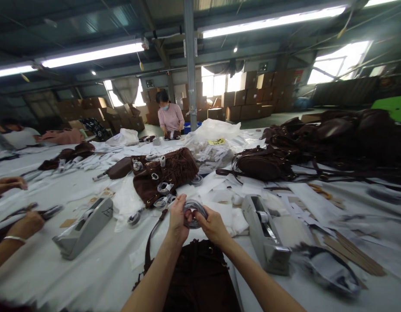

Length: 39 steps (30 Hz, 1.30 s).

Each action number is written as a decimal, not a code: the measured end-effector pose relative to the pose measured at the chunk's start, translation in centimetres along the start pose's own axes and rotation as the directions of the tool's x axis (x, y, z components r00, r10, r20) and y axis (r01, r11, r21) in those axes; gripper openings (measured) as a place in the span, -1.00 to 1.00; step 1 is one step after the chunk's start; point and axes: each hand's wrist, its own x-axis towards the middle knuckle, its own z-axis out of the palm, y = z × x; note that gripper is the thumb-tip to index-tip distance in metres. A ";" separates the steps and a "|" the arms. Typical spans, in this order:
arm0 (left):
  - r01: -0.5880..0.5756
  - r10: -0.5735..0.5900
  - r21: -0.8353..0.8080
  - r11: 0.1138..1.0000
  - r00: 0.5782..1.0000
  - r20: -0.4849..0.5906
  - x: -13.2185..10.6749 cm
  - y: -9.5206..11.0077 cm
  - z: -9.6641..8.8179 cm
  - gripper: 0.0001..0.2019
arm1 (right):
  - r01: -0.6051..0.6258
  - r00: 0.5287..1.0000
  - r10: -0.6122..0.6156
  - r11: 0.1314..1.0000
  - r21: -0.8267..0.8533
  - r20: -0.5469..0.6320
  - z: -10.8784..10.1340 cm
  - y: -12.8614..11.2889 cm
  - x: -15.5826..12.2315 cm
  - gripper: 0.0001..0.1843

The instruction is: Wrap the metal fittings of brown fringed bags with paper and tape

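Both my hands grip a round coil, a dark strap that looks wound up in clear plastic, above the table. The fingers of my left hand close around its left side. On its right side my right hand is closed, with the thumb pressed on the coil. Beneath my forearms lies a dark brown bag with a gathered top and a thin strap trailing to its left. Just beyond my hands, a brown fringed bag has plastic-wrapped bits on it.
Grey tape dispensers stand left and right. Dark bags pile up at the back right, near cardboard strips. A co-worker's hands are at the left edge. Another person works across the white table.
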 end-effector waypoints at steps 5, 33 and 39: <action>-0.003 -0.102 0.496 0.868 0.978 0.185 -1.2 2.4 -1.7 -0.57 | -0.025 0.998 0.019 0.996 -0.089 -0.061 -0.9 1.6 -1.0 -0.68; 0.403 -0.433 0.228 0.886 0.896 0.099 -5.5 -4.4 -8.4 -0.55 | 0.063 0.967 -0.139 0.942 -0.329 -0.214 -1.7 4.1 -8.9 -0.48; 0.438 -0.449 0.117 0.892 0.888 0.100 -4.9 -4.5 -9.1 -0.52 | 0.009 0.987 -0.072 0.920 -0.391 -0.147 2.7 2.6 -17.2 -0.62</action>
